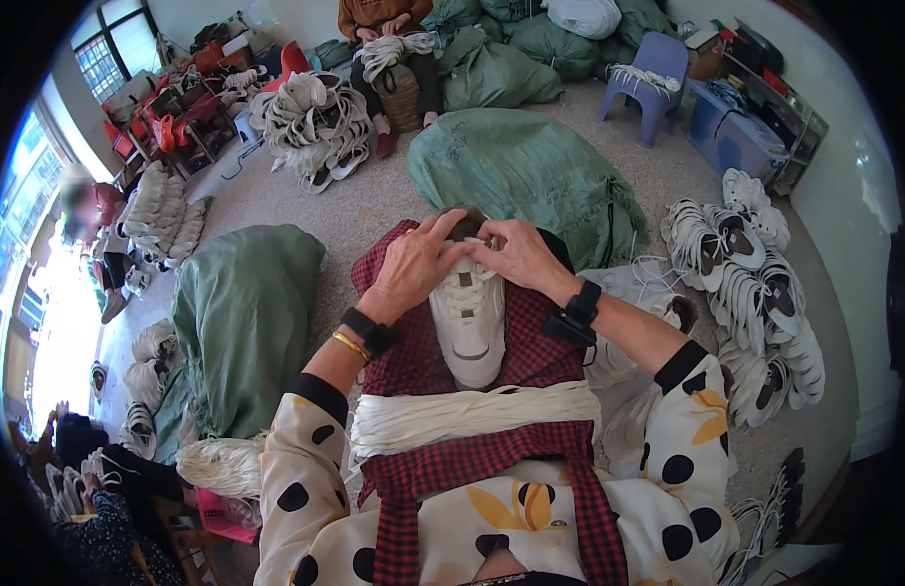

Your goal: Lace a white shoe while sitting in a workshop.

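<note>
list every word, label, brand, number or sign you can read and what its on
No text is clear enough to quote.
White shoe: small dark mark below the lacing, too small to read.
Blue plastic bin and green sack: no lettering I can make out.

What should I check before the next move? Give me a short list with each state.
1. Left hand at the shoe's upper end: ok.
2. Right hand beside it, at the same end: ok.
3. Toe pointing toward the wearer: ok.
4. A hand free: not ok, both are on the shoe.
5. What the fingertips pinch: cannot tell, too small and partly hidden.
6. White laces lying nearer the wearer than the shoe: ok.
</note>
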### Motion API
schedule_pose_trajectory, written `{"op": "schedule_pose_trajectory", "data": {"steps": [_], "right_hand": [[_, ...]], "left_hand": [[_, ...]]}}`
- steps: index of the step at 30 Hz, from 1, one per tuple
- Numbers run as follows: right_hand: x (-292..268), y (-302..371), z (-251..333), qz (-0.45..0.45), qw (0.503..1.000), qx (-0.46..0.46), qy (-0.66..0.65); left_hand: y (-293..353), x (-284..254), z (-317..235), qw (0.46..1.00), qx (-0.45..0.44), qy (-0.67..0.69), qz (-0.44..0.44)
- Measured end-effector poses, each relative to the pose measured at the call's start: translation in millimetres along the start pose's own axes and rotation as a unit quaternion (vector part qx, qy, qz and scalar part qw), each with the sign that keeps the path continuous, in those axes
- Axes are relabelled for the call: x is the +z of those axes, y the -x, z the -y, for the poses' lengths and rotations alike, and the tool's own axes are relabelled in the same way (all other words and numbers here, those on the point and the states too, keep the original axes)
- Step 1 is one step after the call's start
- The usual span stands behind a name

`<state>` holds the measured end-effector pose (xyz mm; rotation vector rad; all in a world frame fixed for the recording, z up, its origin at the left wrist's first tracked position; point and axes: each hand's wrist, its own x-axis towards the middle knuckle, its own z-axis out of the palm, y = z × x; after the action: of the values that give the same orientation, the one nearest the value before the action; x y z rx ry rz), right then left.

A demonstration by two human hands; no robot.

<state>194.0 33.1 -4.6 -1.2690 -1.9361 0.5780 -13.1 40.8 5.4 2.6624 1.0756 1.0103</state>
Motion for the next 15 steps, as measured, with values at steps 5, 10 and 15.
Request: {"op": "schedule_pose_trajectory", "data": {"steps": [5, 10, 15], "right_hand": [[-25, 19, -10, -0.029, 0.995, 0.009, -0.095], [-34, 31, -16, 0.027, 0.998, -0.031, -0.04], [-31, 34, -27, 0.041, 0.999, -0.013, -0.013]], "left_hand": [[21, -19, 12, 0.991, -0.044, 0.117, -0.048], [32, -39, -1, 0.976, -0.15, 0.138, 0.073], [46, -51, 34, 0.988, -0.126, 0.064, 0.064]]}}
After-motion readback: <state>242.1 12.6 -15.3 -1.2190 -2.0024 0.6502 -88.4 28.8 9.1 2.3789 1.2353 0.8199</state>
